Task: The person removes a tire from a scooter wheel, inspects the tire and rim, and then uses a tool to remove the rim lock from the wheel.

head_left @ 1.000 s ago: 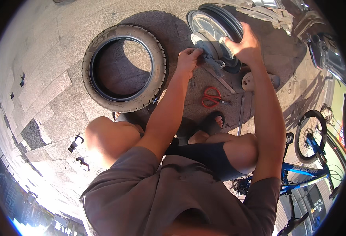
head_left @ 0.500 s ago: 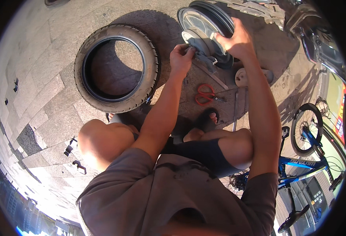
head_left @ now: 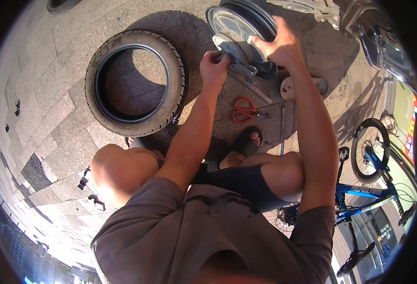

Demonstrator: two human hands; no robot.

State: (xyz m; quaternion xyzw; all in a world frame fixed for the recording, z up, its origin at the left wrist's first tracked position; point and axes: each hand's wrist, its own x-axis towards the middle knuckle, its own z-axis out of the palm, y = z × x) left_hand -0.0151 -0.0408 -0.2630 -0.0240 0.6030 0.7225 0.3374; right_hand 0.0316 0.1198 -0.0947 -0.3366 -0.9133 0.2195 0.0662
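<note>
A tireless wheel (head_left: 225, 24) with a dark rim and a grey hub stands tilted on the paving at the far side. My right hand (head_left: 283, 45) grips the right side of this wheel, thumb on its hub face and fingers round by the rim. At the hub's near left edge, my left hand (head_left: 214, 68) has thumb and fingers pinched together; the small part between them is hidden. A metal bracket or lever (head_left: 246, 69) sticks out of the hub beside those fingers. Left of the wheel a black treaded tire (head_left: 95, 102) lies flat.
Red-handled scissors (head_left: 243, 110) lie in front of my feet, near a flat metal bar (head_left: 253, 89) and a long thin rod (head_left: 283, 128). A round-ended grey piece (head_left: 288, 89) sits under my right forearm. A blue bicycle (head_left: 365, 191) is at the right.
The view has shifted a little, so most things appear slightly displaced. Both hands keep their holds at the wheel, with little other visible movement.
</note>
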